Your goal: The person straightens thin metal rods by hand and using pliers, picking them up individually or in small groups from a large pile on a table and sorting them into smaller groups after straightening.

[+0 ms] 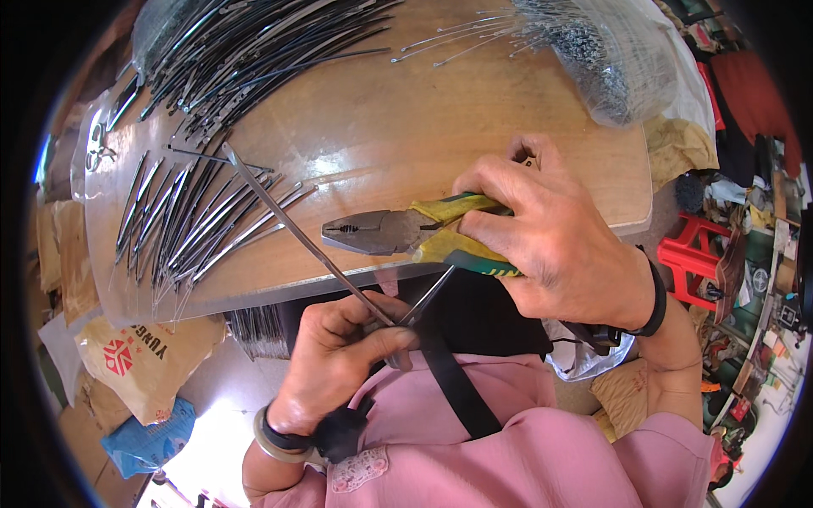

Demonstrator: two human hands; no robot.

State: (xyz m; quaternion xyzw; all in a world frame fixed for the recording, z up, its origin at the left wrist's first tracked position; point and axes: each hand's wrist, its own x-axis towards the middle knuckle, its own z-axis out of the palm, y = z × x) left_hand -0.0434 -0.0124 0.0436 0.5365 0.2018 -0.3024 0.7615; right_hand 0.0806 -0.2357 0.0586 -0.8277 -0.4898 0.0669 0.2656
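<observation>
My right hand (550,229) is closed around the yellow and green handles of a pair of combination pliers (381,232). Their grey jaws point left over the table edge, and I see nothing between them. Close to my body, my left hand (351,343) pinches a long, thin metal strip (296,227), which slants up and left over the table. A short shiny length (430,293) also rises from these fingers toward the pliers; whether it belongs to the same strip I cannot tell. The pliers and the strip are apart.
Dark and shiny metal strips (203,203) lie in heaps across the left of the wooden table (406,127). At the back right, a clear plastic bag (605,68) holds thin looped wires. Scissors (99,148) lie at the left edge. A red stool (694,258) stands right of the table.
</observation>
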